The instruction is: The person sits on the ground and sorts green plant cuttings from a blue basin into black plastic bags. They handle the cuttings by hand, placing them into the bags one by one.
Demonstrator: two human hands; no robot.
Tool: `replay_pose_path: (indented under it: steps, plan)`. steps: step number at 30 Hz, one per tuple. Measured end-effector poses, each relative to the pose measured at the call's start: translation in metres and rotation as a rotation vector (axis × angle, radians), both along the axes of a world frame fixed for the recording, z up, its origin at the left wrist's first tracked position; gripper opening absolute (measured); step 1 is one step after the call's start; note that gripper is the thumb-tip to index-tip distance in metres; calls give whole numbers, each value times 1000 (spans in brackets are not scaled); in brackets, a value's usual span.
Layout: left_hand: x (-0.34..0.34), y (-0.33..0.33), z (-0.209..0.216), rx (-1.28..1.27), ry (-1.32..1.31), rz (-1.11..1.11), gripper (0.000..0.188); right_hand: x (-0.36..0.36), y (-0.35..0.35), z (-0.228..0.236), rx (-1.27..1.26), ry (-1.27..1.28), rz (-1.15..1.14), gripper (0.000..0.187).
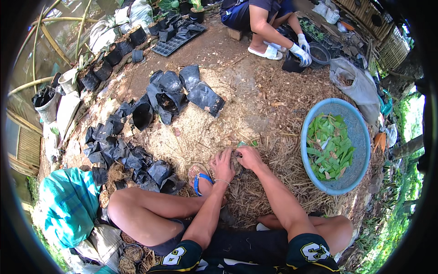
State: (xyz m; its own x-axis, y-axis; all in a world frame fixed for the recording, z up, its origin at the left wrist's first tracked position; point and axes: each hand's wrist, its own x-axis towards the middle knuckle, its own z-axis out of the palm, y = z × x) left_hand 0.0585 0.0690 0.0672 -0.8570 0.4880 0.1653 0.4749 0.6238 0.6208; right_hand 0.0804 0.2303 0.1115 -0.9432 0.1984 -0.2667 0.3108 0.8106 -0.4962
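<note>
white numeral (174, 256) on dark left sleeve (192, 250), white numbering (315, 251) on right sleeve (299, 242)

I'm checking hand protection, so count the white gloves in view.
2: one glove at a black bag, the other glove higher in the picture, both worn by the co-worker. More may be hidden.

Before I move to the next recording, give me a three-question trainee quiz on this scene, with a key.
1. What lies in the round blue plastic basin?
2. True or false: the dark-clothed co-worker has bare hands.
3. On which side of the person's bare left hand is the pile of crumpled black plastic bags? A) left B) right

Key:
1. Loose green leaves.
2. False; white gloves cover them.
3. A
</note>
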Motion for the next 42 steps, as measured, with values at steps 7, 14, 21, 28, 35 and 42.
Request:
replay_pose_path:
  steps: [7,14,21,28,35,42]
  plan:
    - [-2,0,-7,-33,12,-28,59,11,-2,-11,-6,247,3,28]
    - [8,-5,-11,-66,87,-9,45,19,-5,-14,32,241,39,20]
    - [14,-3,-16,-226,75,13,39,17,0,-14,-116,245,-115,9]
    - [13,-6,-16,-205,38,31,39,18,-2,-18,-35,214,-19,22]
    - [10,-12,-2,44,-83,108,38,20,-5,-10,-16,165,-43,26]
    - [-1,-31,-2,288,-80,287,21,12,-1,23,-60,-33,194,31]
